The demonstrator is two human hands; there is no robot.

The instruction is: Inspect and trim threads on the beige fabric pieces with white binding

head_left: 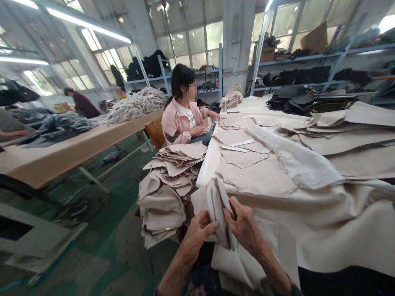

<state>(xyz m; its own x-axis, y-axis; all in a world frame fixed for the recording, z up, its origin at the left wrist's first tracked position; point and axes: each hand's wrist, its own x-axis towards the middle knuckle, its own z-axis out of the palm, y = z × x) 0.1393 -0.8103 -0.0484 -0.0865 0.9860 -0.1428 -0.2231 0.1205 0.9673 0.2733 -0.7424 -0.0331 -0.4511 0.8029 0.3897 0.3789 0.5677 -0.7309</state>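
Both hands hold a folded beige fabric piece (218,211) with white strips along its edges, in front of the table corner. My left hand (199,232) grips its left side, thumb pressed on the cloth. On the right side, my right hand (243,224) pinches the white edge between thumb and fingers. Beige fabric hangs over the table edge just below and right of my hands. Left of them rises a tall stack of beige pieces (166,201). Flat beige panels (256,174) lie on the table beyond.
A person in a pink jacket (182,119) sits at the table's far left side. A crumpled white cloth (302,164) crosses the table, with dark sheets (296,100) behind. Another long table (61,158) at left bears piled strips. Blue shelves (308,57) stand behind.
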